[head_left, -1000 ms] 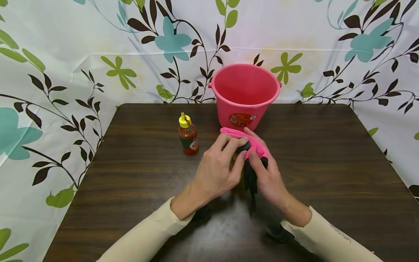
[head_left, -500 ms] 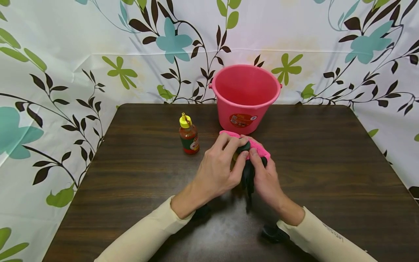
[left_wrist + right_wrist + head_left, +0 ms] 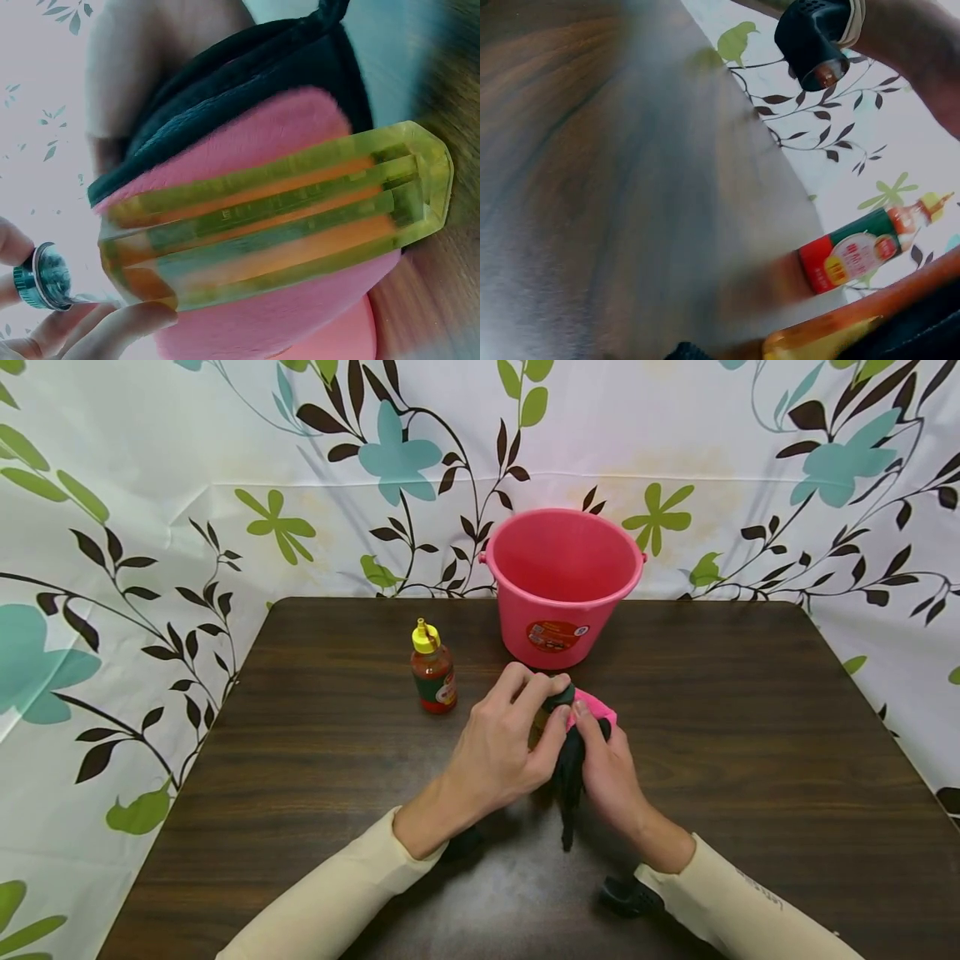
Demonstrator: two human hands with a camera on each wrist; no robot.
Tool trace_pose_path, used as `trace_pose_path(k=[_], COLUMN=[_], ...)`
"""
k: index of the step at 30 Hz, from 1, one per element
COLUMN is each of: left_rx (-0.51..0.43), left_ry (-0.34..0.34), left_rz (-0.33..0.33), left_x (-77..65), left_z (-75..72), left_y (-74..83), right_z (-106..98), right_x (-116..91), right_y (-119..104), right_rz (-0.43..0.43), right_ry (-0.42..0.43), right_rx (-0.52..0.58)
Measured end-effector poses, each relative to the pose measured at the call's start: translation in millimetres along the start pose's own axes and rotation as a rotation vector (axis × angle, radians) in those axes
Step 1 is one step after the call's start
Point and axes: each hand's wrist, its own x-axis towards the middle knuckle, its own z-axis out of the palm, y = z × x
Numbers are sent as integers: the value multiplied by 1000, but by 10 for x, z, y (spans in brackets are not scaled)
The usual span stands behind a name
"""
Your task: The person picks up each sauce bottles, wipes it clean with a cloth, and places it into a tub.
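Observation:
A yellow-tinted bottle with long ridged sides (image 3: 300, 217) lies across a pink cloth with black edging (image 3: 300, 322) in the left wrist view. My left hand (image 3: 498, 743) pinches the bottle's dark green cap (image 3: 30, 285) between thumb and fingertips, at the end of the clear neck. Opposite it, my right hand (image 3: 618, 777) grips the pink cloth round the bottle, thumb on the near side. From the cloth, black trim (image 3: 570, 768) hangs toward the table. In the head view the fingers and cloth hide most of the bottle.
A sauce bottle with a yellow tip (image 3: 433, 670) stands upright left of my hands. Behind them is a pink bucket (image 3: 517, 618) with a red label, near the back edge of the dark wooden table (image 3: 330, 710). A patterned curtain (image 3: 225, 443) hangs behind.
The cloth's pink flap beyond my left fingers has dropped out of sight. My right hand has shifted slightly down and left, while my left hand keeps its pinch on the cap.

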Motion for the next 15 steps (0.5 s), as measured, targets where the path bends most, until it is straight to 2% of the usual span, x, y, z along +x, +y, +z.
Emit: trace_pose_path(k=[2, 5, 10, 15], left_rx=[-3, -9, -30, -40], left_ry=[5, 20, 47, 63], left_rz=[4, 16, 33, 36], left_x=[-2, -5, -7, 0], left_z=[7, 16, 22, 13], left_y=[-7, -24, -63, -83], right_z=[-3, -17, -62, -84], right_x=[9, 29, 69, 96], right_y=[38, 94, 184, 252], right_rz=[64, 136, 171, 161], right_ry=[5, 9, -48, -126], right_rx=[13, -26, -123, -216])
